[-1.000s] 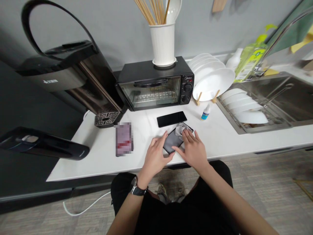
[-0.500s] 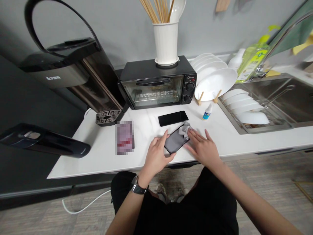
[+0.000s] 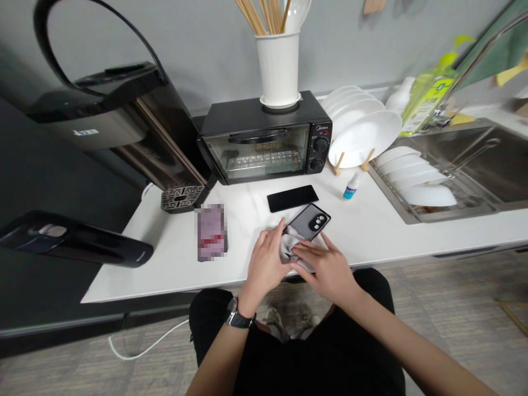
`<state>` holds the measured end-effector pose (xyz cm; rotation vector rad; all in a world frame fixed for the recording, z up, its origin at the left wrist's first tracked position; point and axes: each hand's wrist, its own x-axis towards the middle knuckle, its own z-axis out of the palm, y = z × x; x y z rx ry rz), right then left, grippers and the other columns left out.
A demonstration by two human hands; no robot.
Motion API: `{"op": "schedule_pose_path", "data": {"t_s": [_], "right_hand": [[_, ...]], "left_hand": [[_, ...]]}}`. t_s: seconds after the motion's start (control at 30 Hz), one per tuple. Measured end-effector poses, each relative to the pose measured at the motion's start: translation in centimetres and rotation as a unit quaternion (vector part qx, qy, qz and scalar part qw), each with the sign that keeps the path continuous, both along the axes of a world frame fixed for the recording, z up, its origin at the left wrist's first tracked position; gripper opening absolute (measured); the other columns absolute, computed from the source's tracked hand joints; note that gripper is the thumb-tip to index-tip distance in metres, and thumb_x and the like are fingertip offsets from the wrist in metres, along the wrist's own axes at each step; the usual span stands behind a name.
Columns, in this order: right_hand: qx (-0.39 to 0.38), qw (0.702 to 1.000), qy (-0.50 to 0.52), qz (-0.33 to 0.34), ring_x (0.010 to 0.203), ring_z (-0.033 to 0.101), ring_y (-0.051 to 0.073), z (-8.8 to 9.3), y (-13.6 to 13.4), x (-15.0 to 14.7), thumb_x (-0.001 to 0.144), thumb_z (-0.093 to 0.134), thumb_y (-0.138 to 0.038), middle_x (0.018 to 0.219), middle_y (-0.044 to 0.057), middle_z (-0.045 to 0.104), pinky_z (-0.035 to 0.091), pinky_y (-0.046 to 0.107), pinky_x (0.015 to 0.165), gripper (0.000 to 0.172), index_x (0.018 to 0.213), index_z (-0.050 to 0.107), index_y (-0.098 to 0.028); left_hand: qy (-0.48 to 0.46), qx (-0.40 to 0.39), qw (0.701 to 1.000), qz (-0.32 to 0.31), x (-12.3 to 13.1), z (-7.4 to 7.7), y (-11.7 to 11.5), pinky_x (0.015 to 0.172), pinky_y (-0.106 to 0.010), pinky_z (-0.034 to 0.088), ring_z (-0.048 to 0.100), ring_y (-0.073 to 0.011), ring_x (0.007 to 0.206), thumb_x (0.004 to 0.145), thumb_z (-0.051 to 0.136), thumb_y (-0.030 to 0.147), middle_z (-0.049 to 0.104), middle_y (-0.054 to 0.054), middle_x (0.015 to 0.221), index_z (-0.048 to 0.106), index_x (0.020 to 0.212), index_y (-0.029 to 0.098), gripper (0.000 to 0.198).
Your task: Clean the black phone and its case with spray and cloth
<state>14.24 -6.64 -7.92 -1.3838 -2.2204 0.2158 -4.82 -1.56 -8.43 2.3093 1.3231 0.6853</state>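
A dark phone [image 3: 308,223] lies back up on the white counter [image 3: 379,228], its round camera ring showing at the far end. My left hand [image 3: 266,264] steadies the phone's near left edge, thumb and fingers curled against it. My right hand [image 3: 325,264] presses a small grey cloth [image 3: 291,246] flat onto the phone's near end with its fingers extended. A second black phone [image 3: 292,198] lies screen up just behind. A small dropper bottle [image 3: 351,188] with a blue label stands to the right.
A black toaster oven [image 3: 264,144] with a white utensil holder [image 3: 279,69] stands at the back. White plates [image 3: 363,135] sit in a rack; a sink [image 3: 462,165] holds more plates. A blurred pink packet [image 3: 210,231] lies left, by black appliances [image 3: 124,115].
The cloth moved from the phone's far camera end down to its near end with my right hand. The camera ring, covered before, is now uncovered. My left hand stayed at the phone's edge.
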Motion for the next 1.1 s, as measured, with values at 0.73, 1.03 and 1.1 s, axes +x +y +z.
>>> {"op": "schedule_pose_path", "data": {"t_s": [0.73, 1.03, 1.1], "right_hand": [[0.052, 0.995, -0.056, -0.064, 0.129, 0.066, 0.030, -0.8, 2.1, 4.5, 0.106, 0.052, -0.046, 0.136, 0.012, 0.071, 0.025, 0.061, 0.125, 0.040, 0.132, 0.069, -0.020], [0.042, 0.998, -0.031, -0.034, 0.130, 0.064, 0.032, -0.6, 3.3, -1.5, 0.104, 0.054, -0.049, 0.133, 0.020, 0.071, 0.037, 0.054, 0.122, 0.048, 0.125, 0.070, -0.010], [0.028, 1.000, -0.010, 0.010, 0.126, 0.067, 0.030, -0.3, 1.6, -2.7, 0.104, 0.055, -0.049, 0.130, 0.017, 0.073, 0.039, 0.051, 0.121, 0.043, 0.121, 0.072, -0.013]], "left_hand": [[-0.015, -0.011, 1.000, -0.005, 0.4, 0.6, 0.1, 0.112, -0.047, 0.045, 0.052, -0.0291, 0.126, 0.084, 0.080, 0.031, 0.060, -0.007, 0.148, 0.015, 0.167, 0.027, 0.105], [-0.010, -0.016, 1.000, -0.013, 0.1, 0.1, 0.4, 0.110, -0.046, 0.046, 0.054, -0.0289, 0.123, 0.083, 0.075, 0.020, 0.060, -0.009, 0.146, 0.016, 0.167, 0.025, 0.103], [-0.008, -0.022, 0.999, -0.025, 0.0, 0.1, 0.3, 0.109, -0.045, 0.047, 0.053, -0.0288, 0.124, 0.083, 0.074, 0.018, 0.059, -0.009, 0.148, 0.013, 0.167, 0.024, 0.104]]}}
